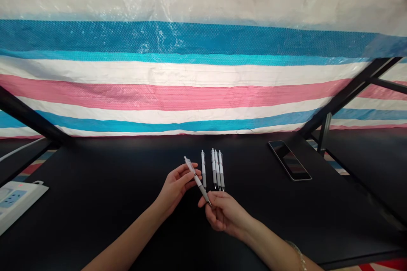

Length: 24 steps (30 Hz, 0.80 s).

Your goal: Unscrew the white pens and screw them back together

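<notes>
A white retractable pen with a grey grip section point(198, 181) slants between my two hands, its clip end up and to the left. My left hand point(177, 185) pinches its white upper barrel between thumb and fingers. At the pointed lower end, my right hand point(224, 211) has its fingers curled around the tip. Just behind them on the black table lies a single similar pen point(203, 165). To its right, three more white-and-grey pens point(217, 169) lie side by side, tips toward me.
On the right of the black table point(127, 169) lies a dark-screened phone point(290, 161). A white power strip point(19, 203) sits at the left edge. Black metal bars point(343, 97) slope up at both sides, and a striped plastic sheet point(203, 97) hangs behind.
</notes>
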Motion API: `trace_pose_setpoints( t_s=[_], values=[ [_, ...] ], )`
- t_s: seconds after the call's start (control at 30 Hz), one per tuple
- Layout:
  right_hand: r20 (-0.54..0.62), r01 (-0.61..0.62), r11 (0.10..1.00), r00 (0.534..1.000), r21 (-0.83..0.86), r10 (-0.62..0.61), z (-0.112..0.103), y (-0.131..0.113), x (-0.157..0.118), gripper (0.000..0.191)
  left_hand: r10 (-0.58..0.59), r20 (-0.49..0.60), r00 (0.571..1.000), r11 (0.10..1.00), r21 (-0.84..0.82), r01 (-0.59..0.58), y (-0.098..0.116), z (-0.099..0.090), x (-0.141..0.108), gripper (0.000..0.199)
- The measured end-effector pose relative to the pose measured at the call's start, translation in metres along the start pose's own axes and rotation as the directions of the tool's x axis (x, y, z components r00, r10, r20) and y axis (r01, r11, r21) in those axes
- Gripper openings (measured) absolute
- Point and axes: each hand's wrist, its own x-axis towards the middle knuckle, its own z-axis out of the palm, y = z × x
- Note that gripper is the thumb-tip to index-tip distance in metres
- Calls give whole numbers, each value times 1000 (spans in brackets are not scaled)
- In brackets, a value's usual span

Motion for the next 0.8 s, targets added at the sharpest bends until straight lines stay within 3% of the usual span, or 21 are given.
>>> trace_pose_setpoints(
  t_s=[0.33,0.6,0.8],
  values=[
    [-94,14,1000,996,28,-12,7,-5,-3,33,31,7,1000,999,18,-31,-2,-1,1,27],
    [-45,-19,1000,999,-25,18,1,-4,0,33,28,20,999,999,22,-28,-2,0,0,26],
    [-51,-36,999,998,40,38,7,-9,-5,35,8,-6,1000,1000,1,-8,-3,0,1,31]
  ],
)
